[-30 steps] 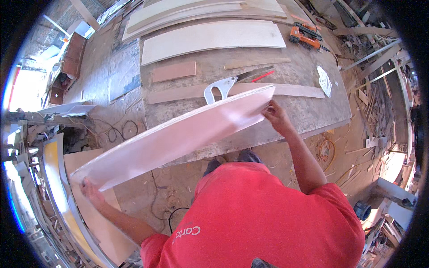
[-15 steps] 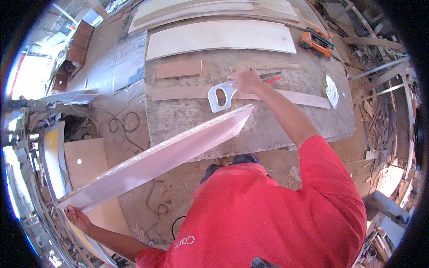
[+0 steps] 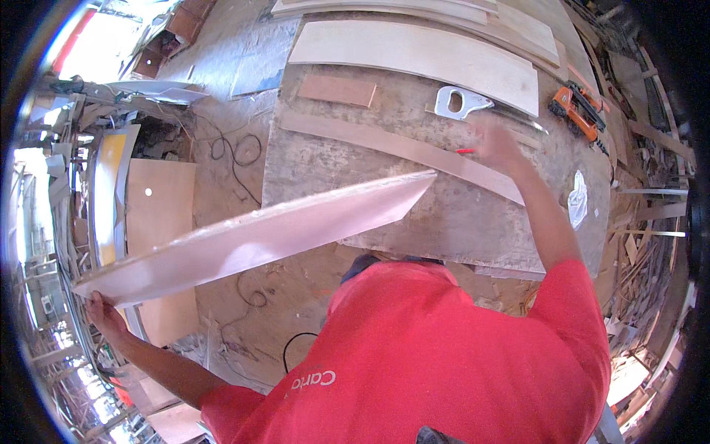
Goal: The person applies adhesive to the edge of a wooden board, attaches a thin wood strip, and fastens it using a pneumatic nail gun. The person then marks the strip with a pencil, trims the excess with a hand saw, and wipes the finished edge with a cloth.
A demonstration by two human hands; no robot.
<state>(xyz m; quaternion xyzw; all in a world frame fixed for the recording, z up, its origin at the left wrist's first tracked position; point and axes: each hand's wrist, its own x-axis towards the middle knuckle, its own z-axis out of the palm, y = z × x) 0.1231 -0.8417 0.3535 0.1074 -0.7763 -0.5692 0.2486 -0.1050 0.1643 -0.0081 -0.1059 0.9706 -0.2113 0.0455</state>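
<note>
A long pinkish board (image 3: 274, 229) stands on its edge at a slant, its right end over the workbench (image 3: 318, 177) and its left end out beyond it. My left hand (image 3: 106, 314) is closed on the lower left end of that board. Over the bench my right hand (image 3: 499, 144) is smeared by motion, so its fingers cannot be read. A small red stick-like thing (image 3: 464, 151) shows right beside it, partly hidden. Just beyond lies a handsaw (image 3: 460, 103) with a pale grey handle, its blade running to the right beside a thin wood strip.
A wide pale board (image 3: 414, 63) and stacked boards (image 3: 518, 33) lie at the back. A small reddish-brown panel (image 3: 338, 90) and a long thin strip (image 3: 384, 144) rest nearer. On the right are an orange power tool (image 3: 577, 111) and a crumpled white bag (image 3: 577, 198). Cable (image 3: 237, 152) crosses the floor.
My right hand has let go of the handsaw, which now lies farther back against the pale board. The hand is now near the red thing. My left hand still holds the pinkish board.
</note>
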